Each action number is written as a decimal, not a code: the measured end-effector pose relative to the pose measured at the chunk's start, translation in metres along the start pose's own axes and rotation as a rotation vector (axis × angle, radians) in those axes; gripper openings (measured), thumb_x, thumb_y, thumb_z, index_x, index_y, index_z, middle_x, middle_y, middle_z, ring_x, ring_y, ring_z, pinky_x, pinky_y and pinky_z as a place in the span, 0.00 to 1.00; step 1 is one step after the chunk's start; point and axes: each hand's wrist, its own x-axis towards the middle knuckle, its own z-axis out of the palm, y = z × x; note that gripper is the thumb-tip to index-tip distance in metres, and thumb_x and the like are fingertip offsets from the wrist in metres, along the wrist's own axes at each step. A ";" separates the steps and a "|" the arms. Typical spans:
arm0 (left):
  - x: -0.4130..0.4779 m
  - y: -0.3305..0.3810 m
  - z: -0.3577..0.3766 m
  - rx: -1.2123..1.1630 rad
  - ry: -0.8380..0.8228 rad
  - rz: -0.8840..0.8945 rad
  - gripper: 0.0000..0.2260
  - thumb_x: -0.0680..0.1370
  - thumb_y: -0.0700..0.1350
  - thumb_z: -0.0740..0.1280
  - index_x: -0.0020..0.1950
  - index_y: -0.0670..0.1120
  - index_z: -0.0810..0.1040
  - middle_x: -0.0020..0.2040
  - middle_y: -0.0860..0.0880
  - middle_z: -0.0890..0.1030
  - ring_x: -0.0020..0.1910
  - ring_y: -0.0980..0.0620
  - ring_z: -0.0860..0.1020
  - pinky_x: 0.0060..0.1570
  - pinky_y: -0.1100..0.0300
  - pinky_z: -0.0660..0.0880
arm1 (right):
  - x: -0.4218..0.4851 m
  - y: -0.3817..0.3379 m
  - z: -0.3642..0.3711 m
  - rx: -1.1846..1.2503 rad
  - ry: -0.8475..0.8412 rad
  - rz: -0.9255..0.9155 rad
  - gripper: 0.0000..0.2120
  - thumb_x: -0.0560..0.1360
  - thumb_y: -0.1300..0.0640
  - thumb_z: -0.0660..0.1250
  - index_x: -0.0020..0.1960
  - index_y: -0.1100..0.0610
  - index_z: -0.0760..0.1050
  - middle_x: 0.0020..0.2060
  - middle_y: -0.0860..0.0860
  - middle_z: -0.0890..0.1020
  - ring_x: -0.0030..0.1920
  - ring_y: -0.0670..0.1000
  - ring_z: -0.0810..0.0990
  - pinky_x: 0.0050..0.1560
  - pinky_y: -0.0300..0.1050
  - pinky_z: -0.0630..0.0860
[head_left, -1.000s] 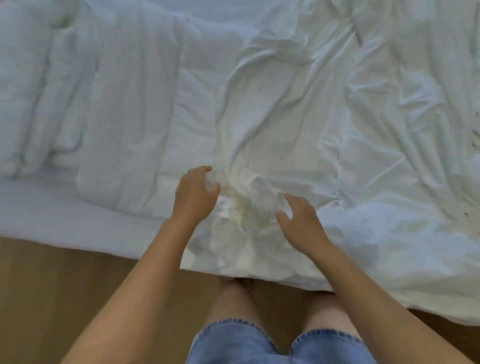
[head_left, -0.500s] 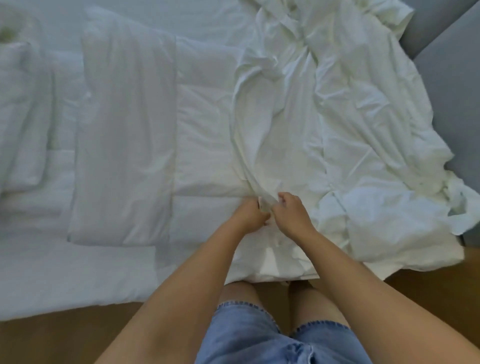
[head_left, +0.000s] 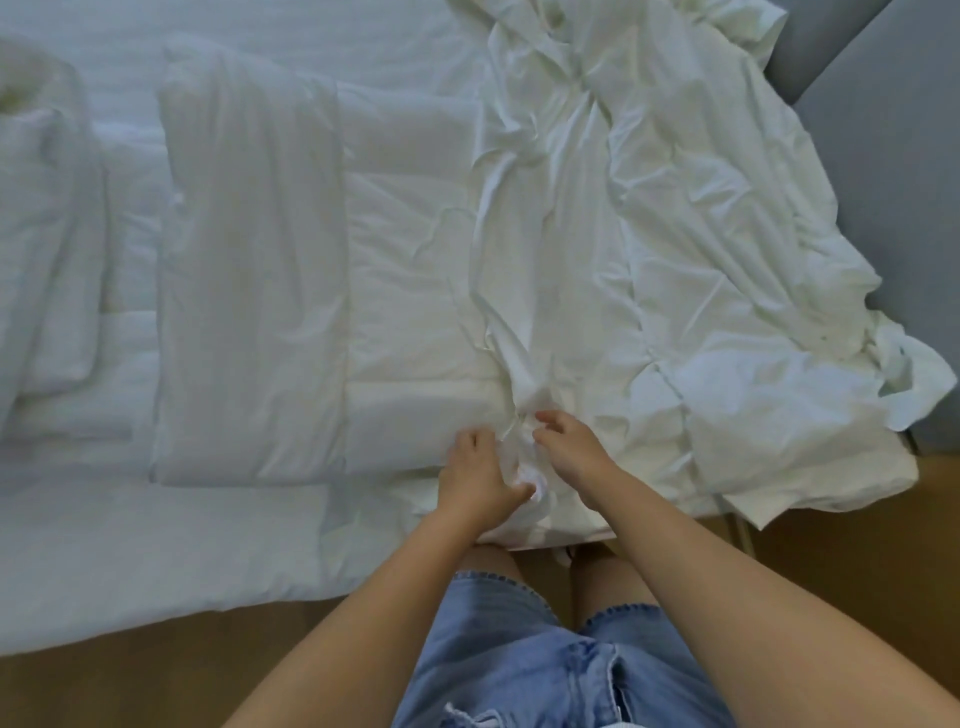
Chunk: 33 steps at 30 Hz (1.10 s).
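The sheet lies crumpled over the right half of the bed. Its folds run from the far edge down to a gathered bunch at the near edge, and one corner hangs off the near right side. Both hands are on that bunch.

The left hand is at its left side. The fingers are curled round a wad of the cloth and grip it, with white fabric showing between thumb and palm. The right hand is just right of it and slightly farther, close to the left hand but not touching it. Its fingers are bent, with the tips against the raised ridge of sheet. Whether they pinch it cannot be told.

Left of the sheet, and touching it, is a folded duvet, lying flat. A second white bundle lies at the far left of the bed. A grey panel stands at the right. Below the near edge are the wooden floor and the person's denim shorts.
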 end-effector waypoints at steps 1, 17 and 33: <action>0.001 -0.002 0.004 0.072 -0.044 0.003 0.26 0.74 0.54 0.67 0.67 0.45 0.66 0.65 0.46 0.69 0.62 0.46 0.70 0.57 0.54 0.70 | 0.001 0.001 0.000 0.003 -0.005 -0.017 0.20 0.80 0.58 0.57 0.71 0.55 0.66 0.69 0.52 0.69 0.68 0.52 0.68 0.57 0.40 0.64; 0.029 0.040 0.026 -0.143 -0.005 0.011 0.11 0.80 0.44 0.61 0.59 0.40 0.72 0.55 0.43 0.76 0.54 0.44 0.75 0.47 0.58 0.69 | -0.004 0.038 -0.012 0.007 0.224 0.023 0.17 0.78 0.62 0.56 0.66 0.57 0.68 0.55 0.50 0.72 0.47 0.46 0.72 0.44 0.38 0.67; -0.075 0.084 -0.085 -1.429 -0.168 0.100 0.09 0.80 0.38 0.59 0.45 0.45 0.76 0.38 0.46 0.80 0.38 0.51 0.79 0.40 0.59 0.76 | -0.079 -0.024 -0.032 0.478 0.063 -0.012 0.14 0.76 0.48 0.64 0.52 0.58 0.75 0.47 0.50 0.82 0.48 0.51 0.79 0.53 0.51 0.79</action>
